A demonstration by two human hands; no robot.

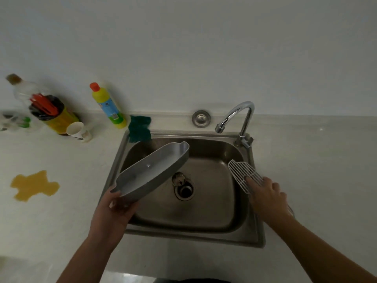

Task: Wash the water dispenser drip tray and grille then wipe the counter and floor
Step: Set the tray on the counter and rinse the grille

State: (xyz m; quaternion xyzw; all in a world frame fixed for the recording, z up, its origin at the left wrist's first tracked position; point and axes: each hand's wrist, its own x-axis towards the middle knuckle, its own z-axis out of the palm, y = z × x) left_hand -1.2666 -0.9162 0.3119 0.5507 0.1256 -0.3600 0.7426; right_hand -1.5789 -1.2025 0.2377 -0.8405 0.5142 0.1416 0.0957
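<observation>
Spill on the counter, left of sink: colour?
Yellowish-orange spill, clearest in the head view.

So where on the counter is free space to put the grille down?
Free: the counter right of the sink, and the near-left strip below the yellow spill. Crowded: the back left, with the detergent bottle, cup and sponge.

Plain pale wall [183,48] up top, no tiles, dim flat light. Light stone-look counter [316,160] below with a low backsplash lip. Steel sink [257,211] set in, chrome gooseneck tap [240,117] at the back right corner. Glossy floor strip [134,277] at the bottom edge.
</observation>
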